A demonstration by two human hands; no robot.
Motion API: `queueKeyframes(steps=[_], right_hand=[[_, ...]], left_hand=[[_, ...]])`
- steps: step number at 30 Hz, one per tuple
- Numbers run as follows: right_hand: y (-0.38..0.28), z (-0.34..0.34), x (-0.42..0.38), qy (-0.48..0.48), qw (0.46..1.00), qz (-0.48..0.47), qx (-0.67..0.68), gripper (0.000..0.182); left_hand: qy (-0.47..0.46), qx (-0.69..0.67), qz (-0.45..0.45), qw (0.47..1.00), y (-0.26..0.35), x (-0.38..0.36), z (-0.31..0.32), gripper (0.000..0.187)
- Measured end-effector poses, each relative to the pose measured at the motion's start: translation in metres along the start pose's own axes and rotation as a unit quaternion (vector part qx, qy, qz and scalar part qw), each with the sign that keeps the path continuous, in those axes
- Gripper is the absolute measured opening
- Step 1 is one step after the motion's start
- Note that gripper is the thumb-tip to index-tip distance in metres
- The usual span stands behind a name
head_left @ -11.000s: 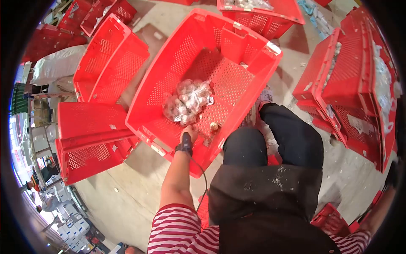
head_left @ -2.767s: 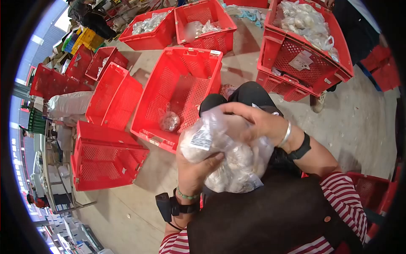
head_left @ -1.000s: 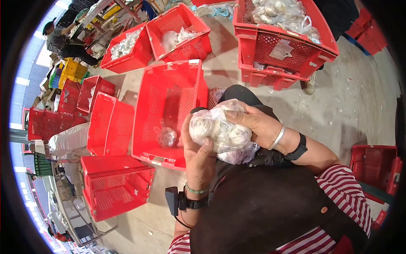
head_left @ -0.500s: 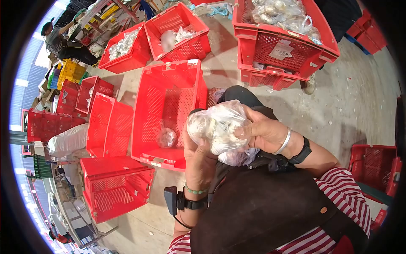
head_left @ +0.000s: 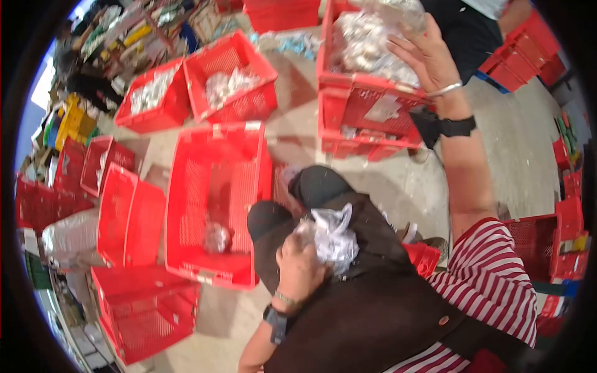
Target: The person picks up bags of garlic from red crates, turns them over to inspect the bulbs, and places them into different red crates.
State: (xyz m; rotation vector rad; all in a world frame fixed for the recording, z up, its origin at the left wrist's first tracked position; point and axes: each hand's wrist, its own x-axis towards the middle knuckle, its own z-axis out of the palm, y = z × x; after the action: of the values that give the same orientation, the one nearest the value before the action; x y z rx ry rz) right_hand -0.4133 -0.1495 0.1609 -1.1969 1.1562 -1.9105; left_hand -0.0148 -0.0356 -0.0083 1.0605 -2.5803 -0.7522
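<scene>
My right hand is stretched far forward over the top red crate, fingers spread. Right at its fingertips is a clear plastic bag, above other bags of whitish pieces in that crate. Down at my lap, my left hand curls its fingers over the near side of a crumpled, pale plastic bag resting on my dark apron. A large red crate stands left of my knees, with one small clear bag on its bottom.
Two red crates with bagged pieces stand ahead on the concrete floor. More red crates lie to the left near a white sack. A person in dark clothes is beside the stacked crates; another crate stands at right.
My right hand has left the bag of whitish pieces that both hands held and swung forward over the stacked crate. My left hand has dropped to the bag on my lap. The view has shifted.
</scene>
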Motion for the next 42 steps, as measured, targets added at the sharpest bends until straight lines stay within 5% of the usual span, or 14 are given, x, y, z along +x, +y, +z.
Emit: queueKeyframes(steps=[2,4,5,8,12,14,19,24,26,28,30,34,37,42], right_hand=[[0.020,0.030,-0.045,0.003,0.994,0.040,-0.106,0.057],[0.052,0.036,-0.100,-0.213,0.932,0.120,-0.268,0.057],[0.085,0.031,-0.135,-0.304,0.897,0.258,-0.189,0.062],[0.101,0.061,-0.212,-0.460,0.818,0.301,-0.171,0.071],[0.103,0.081,-0.250,-0.424,0.850,0.309,-0.046,0.071],[0.111,0.084,-0.255,-0.238,0.875,0.381,0.183,0.069],[0.080,0.108,-0.247,-0.355,0.826,0.334,0.283,0.116],[0.055,0.118,-0.247,-0.302,0.899,0.285,0.143,0.085],[0.053,0.117,-0.246,-0.255,0.897,0.325,0.159,0.077],[0.053,0.111,-0.247,-0.266,0.910,0.308,0.075,0.071],[0.052,0.109,-0.250,-0.282,0.916,0.284,0.031,0.073],[0.043,0.109,-0.252,-0.289,0.914,0.276,0.071,0.079],[0.039,0.106,-0.247,-0.363,0.927,0.086,-0.015,0.083],[0.035,0.120,-0.249,-0.235,0.929,0.267,0.103,0.065]], left_hand=[[0.015,-0.025,0.003,1.000,-0.003,0.000,-0.003,0.041],[0.043,-0.043,0.012,0.998,-0.010,-0.002,-0.004,0.035],[0.064,-0.079,0.040,0.994,-0.021,-0.004,0.002,0.033],[0.069,-0.238,-0.024,0.969,-0.025,-0.012,-0.005,0.020],[0.148,-0.622,-0.127,0.758,-0.008,-0.022,-0.020,0.012],[0.168,-0.702,-0.070,0.689,0.000,-0.016,-0.047,0.013],[0.124,-0.872,-0.165,0.444,0.017,-0.007,-0.080,0.040],[0.108,-0.716,-0.154,0.672,0.024,-0.014,-0.069,0.069],[0.136,-0.890,-0.126,0.417,0.025,-0.014,-0.056,0.073],[0.148,-0.892,-0.130,0.407,0.023,-0.029,-0.045,0.078],[0.138,-0.799,-0.222,0.541,0.019,-0.037,-0.044,0.092],[0.090,-0.803,-0.191,0.557,0.014,-0.035,-0.048,0.088],[0.070,-0.784,-0.125,0.604,0.004,-0.037,-0.042,0.088],[0.086,-0.876,-0.158,0.447,0.015,-0.027,-0.042,0.084]])
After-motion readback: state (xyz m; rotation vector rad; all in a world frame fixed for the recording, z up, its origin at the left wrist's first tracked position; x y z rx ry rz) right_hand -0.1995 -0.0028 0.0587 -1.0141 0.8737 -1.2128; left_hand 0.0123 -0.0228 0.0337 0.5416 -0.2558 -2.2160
